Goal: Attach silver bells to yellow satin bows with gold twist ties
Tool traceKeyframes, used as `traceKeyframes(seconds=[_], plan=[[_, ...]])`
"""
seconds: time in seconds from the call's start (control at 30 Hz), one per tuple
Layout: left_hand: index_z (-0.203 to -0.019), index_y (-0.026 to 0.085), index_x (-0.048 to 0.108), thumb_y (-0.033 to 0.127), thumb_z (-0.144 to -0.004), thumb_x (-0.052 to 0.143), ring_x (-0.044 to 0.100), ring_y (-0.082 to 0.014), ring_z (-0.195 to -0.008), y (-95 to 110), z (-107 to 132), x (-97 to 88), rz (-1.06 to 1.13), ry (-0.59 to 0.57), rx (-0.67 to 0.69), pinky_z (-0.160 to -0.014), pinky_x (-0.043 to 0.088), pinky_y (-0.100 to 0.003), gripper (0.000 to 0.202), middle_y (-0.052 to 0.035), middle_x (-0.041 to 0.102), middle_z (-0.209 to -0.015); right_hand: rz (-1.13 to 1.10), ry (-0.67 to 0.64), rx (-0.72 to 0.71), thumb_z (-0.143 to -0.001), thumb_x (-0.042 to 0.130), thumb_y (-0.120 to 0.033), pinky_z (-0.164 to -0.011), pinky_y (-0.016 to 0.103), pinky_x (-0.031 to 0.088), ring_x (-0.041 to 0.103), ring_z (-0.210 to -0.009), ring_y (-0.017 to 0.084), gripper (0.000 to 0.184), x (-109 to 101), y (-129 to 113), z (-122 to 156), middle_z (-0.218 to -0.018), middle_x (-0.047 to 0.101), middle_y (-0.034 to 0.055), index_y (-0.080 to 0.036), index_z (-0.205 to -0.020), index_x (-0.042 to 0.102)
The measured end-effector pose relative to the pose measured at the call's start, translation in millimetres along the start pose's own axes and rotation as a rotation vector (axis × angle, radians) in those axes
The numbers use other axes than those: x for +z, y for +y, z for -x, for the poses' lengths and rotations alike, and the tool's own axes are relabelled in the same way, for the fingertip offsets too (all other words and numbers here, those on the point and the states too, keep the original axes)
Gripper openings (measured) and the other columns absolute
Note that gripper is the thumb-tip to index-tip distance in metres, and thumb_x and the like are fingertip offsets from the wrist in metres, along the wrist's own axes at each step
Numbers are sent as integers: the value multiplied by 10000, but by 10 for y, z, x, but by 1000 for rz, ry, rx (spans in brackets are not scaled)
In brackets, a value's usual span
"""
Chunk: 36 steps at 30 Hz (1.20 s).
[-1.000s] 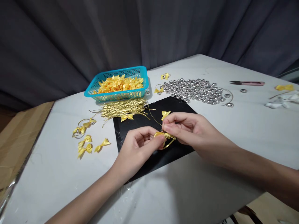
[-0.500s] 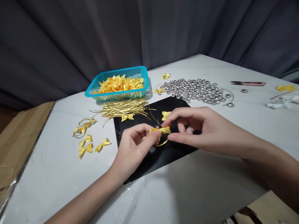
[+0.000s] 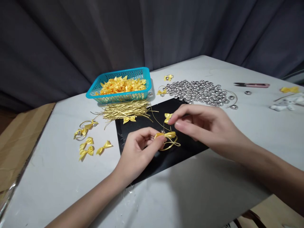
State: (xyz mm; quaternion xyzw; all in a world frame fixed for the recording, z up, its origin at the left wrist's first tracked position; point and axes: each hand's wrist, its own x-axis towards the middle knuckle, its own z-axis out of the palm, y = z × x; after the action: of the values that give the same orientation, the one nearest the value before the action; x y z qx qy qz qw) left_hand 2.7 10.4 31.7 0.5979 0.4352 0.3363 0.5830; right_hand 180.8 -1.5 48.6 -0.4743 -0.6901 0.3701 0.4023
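My left hand (image 3: 144, 148) is closed, with thumb and fingers pinching a yellow satin bow (image 3: 171, 135) over the black mat. A loop of gold cord (image 3: 176, 143) hangs below the bow, its strands crossing at the right. Just above the left fingertips a small silver bell-like bead (image 3: 162, 131) shows. Up and to the right of the bow is my right hand (image 3: 199, 122), its thumb and index finger pressed close together. A thin cord end shows beside those fingertips; whether they grip it I cannot tell. Another yellow bow lies behind them, partly covered.
A blue basket (image 3: 118, 95) full of yellow bows stands at the back, behind a bundle of gold cords (image 3: 125, 110). Many silver beads (image 3: 199, 91) lie heaped to the right. Farther right are pink-handled snips (image 3: 257, 85). Loose bows (image 3: 87, 152) lie left of the black mat (image 3: 152, 171).
My right hand has drawn up and away from the bow, its thumb and index finger coming together. The bow has shifted slightly right in my left hand, and the cord loop shows more fully.
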Motion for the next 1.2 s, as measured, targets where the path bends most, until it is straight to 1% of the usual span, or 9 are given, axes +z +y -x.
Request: traceKeyframes(seconds=[0.07,0.13,0.3,0.47,0.63,0.83,0.97,1.07,1.2], plan=[[-657,134,603,279,-766,611,504,-99,-569,2,8,15,8,-10,-2,-543,402,-208,182,4,580,-592,-36,-29,161,-804,602,-370,-401,204,256,373,-471,61,237,29,20,-33,-560,481,-20,-141,-795,662],[-654,135,601,275,-763,611,501,-99,-564,-2,13,31,20,-26,-4,-542,401,-210,179,6,577,-587,-98,-94,257,-763,642,-386,-397,203,238,366,-454,61,247,61,38,-57,-519,452,-33,-143,-794,673],[-658,138,595,278,-755,619,504,-99,-558,-43,2,48,34,-44,-24,-543,397,-214,171,8,579,-596,-257,-102,353,-744,674,-342,-390,185,229,342,-433,49,202,125,47,-59,-476,416,-60,-146,-744,626],[-609,136,582,266,-752,618,493,-94,-549,-79,-18,45,34,-82,-43,-543,389,-205,197,11,568,-561,-353,-99,342,-725,707,-299,-368,169,183,314,-404,24,224,144,41,-73,-458,413,-84,-139,-695,553],[-593,133,581,279,-733,635,492,-93,-542,-94,-26,61,41,-103,-75,-541,391,-203,209,8,573,-554,-305,-44,368,-731,700,-358,-331,165,175,305,-357,13,271,144,54,-81,-494,442,-77,-142,-711,536],[-595,135,575,266,-724,630,488,-90,-524,-135,-27,92,74,-129,-118,-530,390,-203,192,11,564,-547,-303,19,285,-743,696,-326,-363,151,298,404,-373,13,244,130,43,-78,-599,561,-35,-137,-739,540],[-593,137,574,274,-735,626,488,-93,-542,-139,-26,77,71,-96,-94,-542,389,-206,205,9,564,-557,-295,-5,318,-746,693,-301,-375,160,328,413,-383,11,201,103,24,-85,-723,649,9,-137,-764,580],[-597,138,576,293,-739,629,489,-97,-552,-140,-27,64,67,-87,-76,-554,390,-210,217,7,568,-568,-297,-7,286,-754,685,-316,-387,167,351,422,-400,19,199,94,23,-81,-739,663,19,-140,-759,592],[-599,143,580,321,-732,636,483,-102,-543,-143,-22,72,42,-89,-76,-539,381,-218,229,2,569,-570,-272,73,163,-779,664,-326,-406,163,376,441,-427,25,212,117,30,-51,-690,638,6,-143,-729,570]])
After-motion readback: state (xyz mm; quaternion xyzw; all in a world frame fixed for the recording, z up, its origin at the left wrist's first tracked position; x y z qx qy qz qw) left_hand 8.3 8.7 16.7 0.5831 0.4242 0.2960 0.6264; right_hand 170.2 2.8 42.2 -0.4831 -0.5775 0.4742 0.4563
